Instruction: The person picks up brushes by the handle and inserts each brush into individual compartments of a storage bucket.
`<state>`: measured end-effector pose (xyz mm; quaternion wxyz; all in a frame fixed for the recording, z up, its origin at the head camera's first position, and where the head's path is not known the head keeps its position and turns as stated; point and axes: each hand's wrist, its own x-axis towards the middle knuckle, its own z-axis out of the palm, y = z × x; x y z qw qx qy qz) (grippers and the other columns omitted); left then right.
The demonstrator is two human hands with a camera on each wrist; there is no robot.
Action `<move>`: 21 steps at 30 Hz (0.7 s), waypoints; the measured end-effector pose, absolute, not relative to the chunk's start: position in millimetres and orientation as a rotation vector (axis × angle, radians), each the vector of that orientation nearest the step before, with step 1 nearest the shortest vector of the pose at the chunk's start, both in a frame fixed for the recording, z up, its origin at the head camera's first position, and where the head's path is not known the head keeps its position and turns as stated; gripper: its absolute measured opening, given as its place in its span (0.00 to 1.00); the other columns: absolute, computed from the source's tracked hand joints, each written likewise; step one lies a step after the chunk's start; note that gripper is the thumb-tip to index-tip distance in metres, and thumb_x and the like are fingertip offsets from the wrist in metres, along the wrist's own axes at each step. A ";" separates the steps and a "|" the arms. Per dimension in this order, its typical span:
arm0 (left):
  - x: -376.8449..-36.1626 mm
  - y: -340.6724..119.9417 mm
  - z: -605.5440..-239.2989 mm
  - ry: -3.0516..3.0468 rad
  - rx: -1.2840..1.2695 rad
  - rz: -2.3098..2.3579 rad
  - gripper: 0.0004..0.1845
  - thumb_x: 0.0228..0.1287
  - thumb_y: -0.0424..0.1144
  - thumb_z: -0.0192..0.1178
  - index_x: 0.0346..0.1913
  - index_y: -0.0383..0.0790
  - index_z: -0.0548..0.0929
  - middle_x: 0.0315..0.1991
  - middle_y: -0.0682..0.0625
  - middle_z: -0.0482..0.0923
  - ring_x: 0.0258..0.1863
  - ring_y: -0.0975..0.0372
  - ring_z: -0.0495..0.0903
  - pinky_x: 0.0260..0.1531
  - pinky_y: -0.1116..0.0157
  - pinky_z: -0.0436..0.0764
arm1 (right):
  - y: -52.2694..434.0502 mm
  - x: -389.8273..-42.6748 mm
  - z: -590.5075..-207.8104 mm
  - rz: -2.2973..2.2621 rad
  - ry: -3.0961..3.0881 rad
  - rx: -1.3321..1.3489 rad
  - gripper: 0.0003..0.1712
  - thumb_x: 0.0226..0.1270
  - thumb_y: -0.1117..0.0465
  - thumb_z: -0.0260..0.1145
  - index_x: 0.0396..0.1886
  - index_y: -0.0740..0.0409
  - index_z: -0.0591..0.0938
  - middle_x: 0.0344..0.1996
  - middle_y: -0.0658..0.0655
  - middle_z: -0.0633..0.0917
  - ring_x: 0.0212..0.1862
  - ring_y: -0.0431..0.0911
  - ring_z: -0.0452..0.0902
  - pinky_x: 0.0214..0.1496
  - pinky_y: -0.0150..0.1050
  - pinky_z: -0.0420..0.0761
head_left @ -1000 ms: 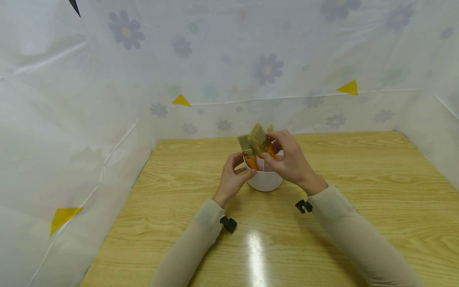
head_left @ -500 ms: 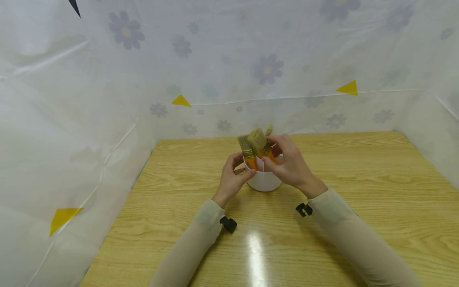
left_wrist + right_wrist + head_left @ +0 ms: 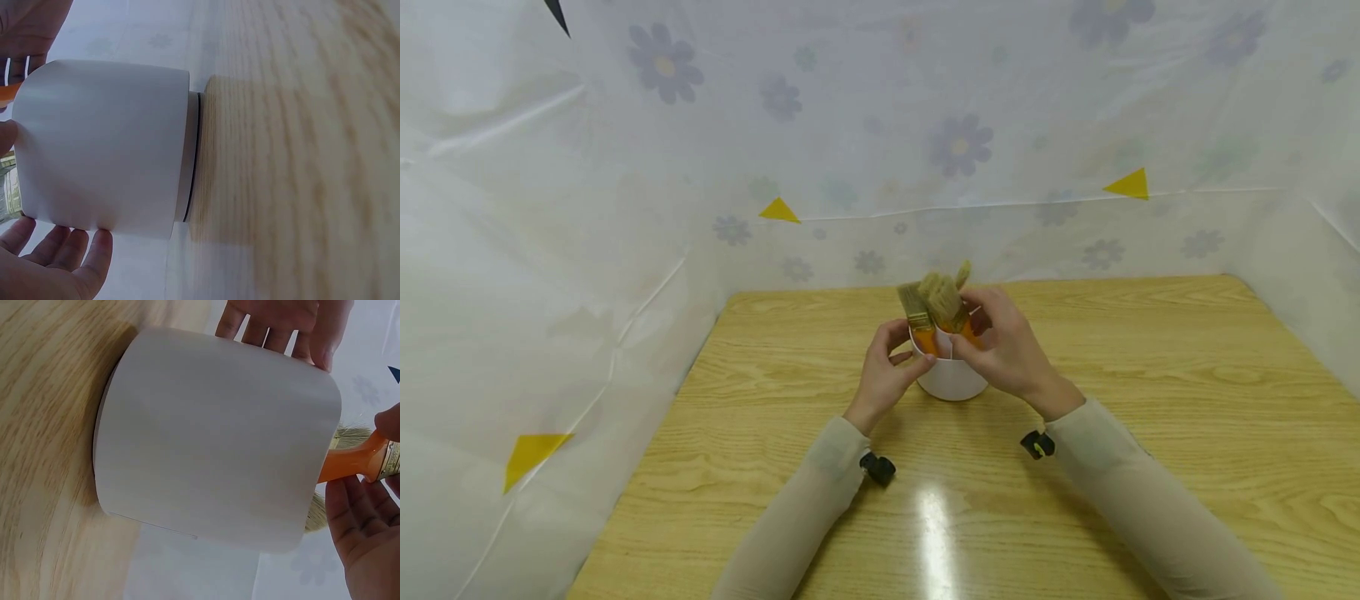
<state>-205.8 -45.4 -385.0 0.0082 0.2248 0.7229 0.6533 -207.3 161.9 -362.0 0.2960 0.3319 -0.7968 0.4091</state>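
Centrally on the bench point(image 3: 1150, 350) stands a white cup point(image 3: 951, 377), holding three orange-handled brushes point(image 3: 917, 310), bristles up. The right hand point(image 3: 1007, 346) pinches one brush point(image 3: 951, 304) by its handle just above the cup's rim; the left hand point(image 3: 883, 371) cups the cup's left wall, fingers curled round it. Brushes look light and stiff-handled with soft bristles; the handle seems the best hold.

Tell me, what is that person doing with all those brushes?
A person sits at a wooden table with a white cup in front of them. The left hand holds the cup's side. The right hand pinches the orange handle of a paintbrush that stands bristles up in the cup. At least one other brush stands in the cup too.
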 end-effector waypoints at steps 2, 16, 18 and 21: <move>-205.2 -45.5 -384.3 2.262 0.702 2.034 0.31 0.62 0.30 0.62 0.66 0.28 0.63 0.63 0.36 0.64 0.64 0.46 0.64 0.60 0.45 0.68 | 162.0 -206.7 -362.6 1.092 -2.122 0.881 0.31 0.51 0.70 0.70 0.58 0.63 0.73 0.43 0.58 0.76 0.34 0.46 0.74 0.34 0.41 0.79; -206.3 -45.1 -386.0 2.241 0.698 2.063 0.31 0.62 0.30 0.63 0.65 0.29 0.63 0.63 0.37 0.64 0.64 0.46 0.64 0.60 0.45 0.67 | 163.7 -204.2 -369.5 1.092 -2.161 0.865 0.30 0.53 0.70 0.69 0.58 0.61 0.73 0.43 0.57 0.76 0.34 0.44 0.74 0.32 0.41 0.80; -206.5 -45.2 -386.2 2.242 0.702 2.064 0.31 0.62 0.30 0.63 0.65 0.29 0.63 0.63 0.37 0.64 0.64 0.46 0.64 0.60 0.45 0.67 | 164.0 -203.6 -370.2 1.093 -2.173 0.865 0.30 0.53 0.69 0.69 0.58 0.61 0.72 0.43 0.56 0.75 0.34 0.44 0.75 0.32 0.41 0.81; -206.6 -45.5 -386.2 2.239 0.706 2.063 0.31 0.61 0.30 0.63 0.66 0.29 0.63 0.64 0.36 0.64 0.64 0.46 0.63 0.60 0.45 0.67 | 164.3 -202.9 -370.7 1.091 -2.186 0.862 0.29 0.54 0.68 0.69 0.58 0.61 0.72 0.42 0.56 0.75 0.34 0.43 0.74 0.30 0.43 0.81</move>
